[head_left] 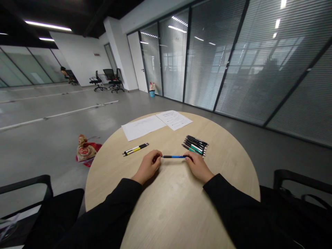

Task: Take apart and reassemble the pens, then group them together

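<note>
A blue pen is held level just above the round wooden table, one end in each hand. My left hand pinches its left end, fingers closed. My right hand grips the right end, fingers curled. Just beyond my right hand lies a bundle of several black and green pens. Two pens, one yellow-black and one white-black, lie to the left of my left hand.
Two sheets of paper lie at the table's far side. Black chairs stand at the left and right. A red and white bag sits on the floor to the left. Glass partitions run along the right.
</note>
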Demonstrator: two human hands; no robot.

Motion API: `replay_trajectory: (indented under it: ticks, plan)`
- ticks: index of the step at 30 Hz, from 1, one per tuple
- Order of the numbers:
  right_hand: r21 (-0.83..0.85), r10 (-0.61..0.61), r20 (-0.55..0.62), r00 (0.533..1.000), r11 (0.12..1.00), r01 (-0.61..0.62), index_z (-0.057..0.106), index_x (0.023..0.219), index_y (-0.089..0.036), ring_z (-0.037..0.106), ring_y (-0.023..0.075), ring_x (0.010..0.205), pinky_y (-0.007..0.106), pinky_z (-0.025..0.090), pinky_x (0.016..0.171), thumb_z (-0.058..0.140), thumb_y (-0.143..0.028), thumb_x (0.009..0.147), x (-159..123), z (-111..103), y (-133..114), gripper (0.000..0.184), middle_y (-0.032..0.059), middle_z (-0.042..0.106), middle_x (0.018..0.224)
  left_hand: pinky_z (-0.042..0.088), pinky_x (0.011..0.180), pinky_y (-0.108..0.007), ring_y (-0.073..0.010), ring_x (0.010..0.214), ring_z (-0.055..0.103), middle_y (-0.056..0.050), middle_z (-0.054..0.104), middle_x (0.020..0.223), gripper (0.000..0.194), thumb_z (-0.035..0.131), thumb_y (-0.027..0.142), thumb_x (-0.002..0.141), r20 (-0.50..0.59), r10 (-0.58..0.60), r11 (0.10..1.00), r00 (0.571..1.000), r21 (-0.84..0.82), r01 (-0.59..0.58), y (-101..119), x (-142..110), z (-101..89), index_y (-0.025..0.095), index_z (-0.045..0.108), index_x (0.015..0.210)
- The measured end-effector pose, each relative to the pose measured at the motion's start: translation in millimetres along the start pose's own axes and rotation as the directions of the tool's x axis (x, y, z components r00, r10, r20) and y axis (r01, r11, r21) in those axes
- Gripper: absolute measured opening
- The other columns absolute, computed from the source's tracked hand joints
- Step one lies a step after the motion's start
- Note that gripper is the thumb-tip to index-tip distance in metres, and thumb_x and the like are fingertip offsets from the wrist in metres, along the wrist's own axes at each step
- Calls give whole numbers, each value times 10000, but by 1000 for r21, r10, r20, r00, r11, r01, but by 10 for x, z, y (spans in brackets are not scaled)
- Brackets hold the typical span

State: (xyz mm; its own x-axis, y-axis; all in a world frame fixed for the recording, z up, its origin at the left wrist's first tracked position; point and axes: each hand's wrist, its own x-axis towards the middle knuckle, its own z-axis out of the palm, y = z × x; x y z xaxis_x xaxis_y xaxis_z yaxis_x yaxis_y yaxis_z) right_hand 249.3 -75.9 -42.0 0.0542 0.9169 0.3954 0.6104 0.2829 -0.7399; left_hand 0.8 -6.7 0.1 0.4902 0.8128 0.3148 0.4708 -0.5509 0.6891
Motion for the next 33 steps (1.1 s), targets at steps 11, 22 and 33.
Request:
replay_trajectory:
  ticks: [11, 22, 33]
  plan:
    - [-10, 2, -12, 1000, 1000, -2, 679, 971, -193, 644, 232, 943, 364, 479, 866, 491, -180, 938, 3, 1, -4, 192, 69, 714, 970, 413, 662, -277, -159, 704, 522, -10, 594, 814, 196, 489, 289, 898, -92, -71, 997, 993, -44, 67, -52, 2, 9, 186, 572, 1043]
    - [-14, 17, -35, 999, 1000, -18, 684, 972, -188, 650, 233, 922, 368, 482, 858, 488, -169, 923, 8, -16, -19, 202, 75, 722, 968, 374, 623, -269, -154, 658, 513, 14, 575, 732, 92, 520, 286, 868, -92, -92, 993, 992, 69, 99, -118, 19, 7, 202, 539, 899]
    - [-10, 31, -44, 999, 999, -31, 684, 999, -184, 646, 235, 946, 366, 475, 872, 487, -177, 932, 9, -8, 3, 208, 78, 719, 991, 412, 697, -312, -204, 760, 565, -55, 608, 839, 150, 478, 117, 821, 61, -33, 950, 998, 312, 12, -276, 7, 62, 185, 594, 889]
